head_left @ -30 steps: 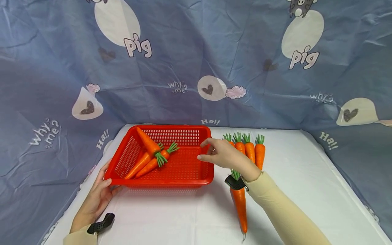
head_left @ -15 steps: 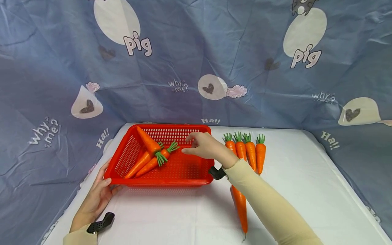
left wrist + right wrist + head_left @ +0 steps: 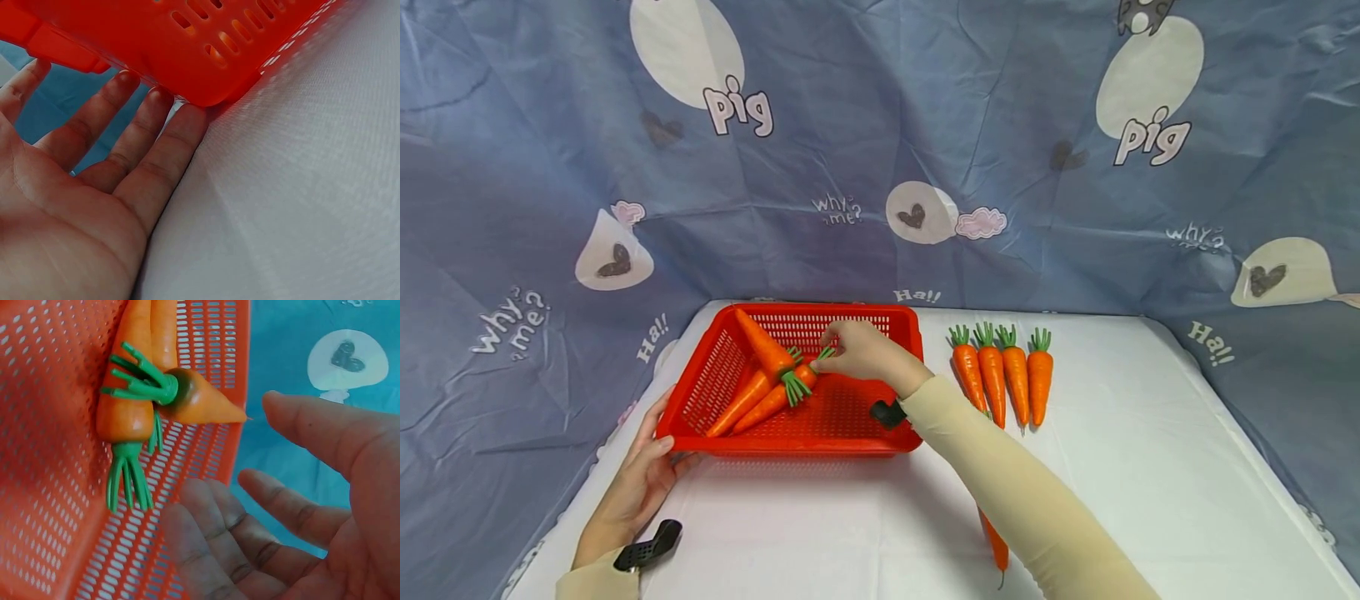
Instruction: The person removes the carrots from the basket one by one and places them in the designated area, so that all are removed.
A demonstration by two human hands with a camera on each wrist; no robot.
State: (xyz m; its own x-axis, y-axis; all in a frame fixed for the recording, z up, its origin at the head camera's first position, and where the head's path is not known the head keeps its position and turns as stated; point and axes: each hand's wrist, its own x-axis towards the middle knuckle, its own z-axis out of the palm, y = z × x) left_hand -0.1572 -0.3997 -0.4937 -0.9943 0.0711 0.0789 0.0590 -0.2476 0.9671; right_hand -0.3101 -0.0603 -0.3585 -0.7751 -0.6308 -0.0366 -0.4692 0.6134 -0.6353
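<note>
A red plastic basket [image 3: 850, 446] with slotted walls holds three orange carrots with green tops. One carrot [image 3: 763, 342] lies across the other two, its tip at the back left wall. My left hand [image 3: 636, 487] holds the basket's front left corner, thumb at the rim; in the left wrist view its fingers [image 3: 165, 156] reach to the basket's underside. Over the inside of the basket is my right hand [image 3: 868, 354], its fingertips overlapping a carrot's green top in the head view. The right wrist view shows its fingers [image 3: 212, 525] loosely bent, with nothing between them and the thumb.
Several carrots [image 3: 1015, 375] lie side by side on the white cloth [image 3: 1150, 467] right of the basket. Another carrot [image 3: 995, 542] lies nearer, mostly hidden under the right sleeve [image 3: 1000, 475]. A blue printed curtain [image 3: 865, 150] stands behind and at the sides.
My right hand has moved left from the basket's right rim to above the carrots inside, uncovering the row of carrots on the cloth. The left hand and basket have stayed put.
</note>
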